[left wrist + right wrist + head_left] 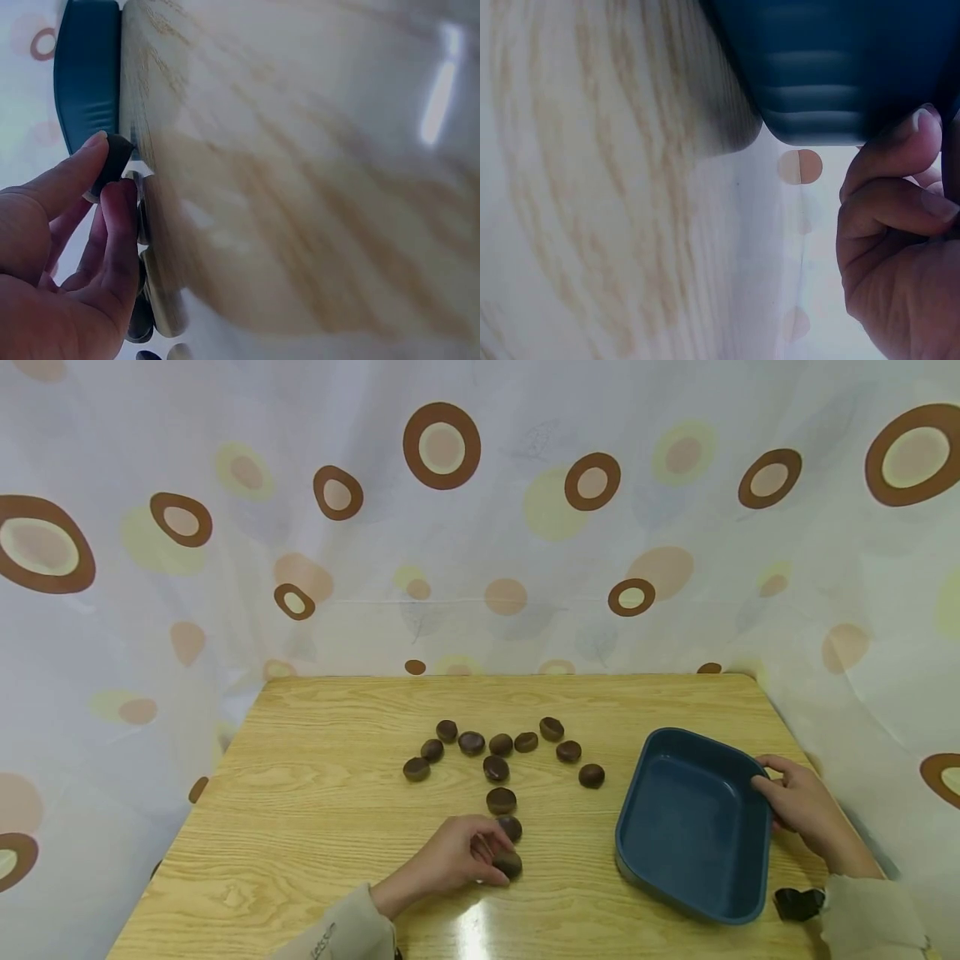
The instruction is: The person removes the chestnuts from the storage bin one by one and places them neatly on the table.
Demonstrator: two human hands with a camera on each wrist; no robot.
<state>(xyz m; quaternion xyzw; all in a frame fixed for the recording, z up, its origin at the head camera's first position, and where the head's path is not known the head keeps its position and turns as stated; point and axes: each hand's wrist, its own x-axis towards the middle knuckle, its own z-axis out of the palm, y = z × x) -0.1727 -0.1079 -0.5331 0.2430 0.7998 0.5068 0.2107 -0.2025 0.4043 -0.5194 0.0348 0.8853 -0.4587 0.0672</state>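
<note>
My left hand (453, 857) pinches a dark brown chestnut (507, 864) between thumb and fingers, close over the table. In the left wrist view, that same chestnut (115, 165) shows between the fingertips. Just beyond it, a short column of chestnuts (501, 801) runs away from me and meets a row of several more (472, 743). Slanting lines of chestnuts branch off at the left (432, 750) and the right (568, 751). With thumb over the rim, my right hand (806, 810) grips the right side of a dark blue rectangular tray (693, 906), whose inside shows no contents.
The wooden table (315, 827) carries everything, its back edge against a patterned cloth (510, 527) that also hangs at both sides. A small black object (798, 903) lies by the right sleeve (870, 914), near the tray's front corner.
</note>
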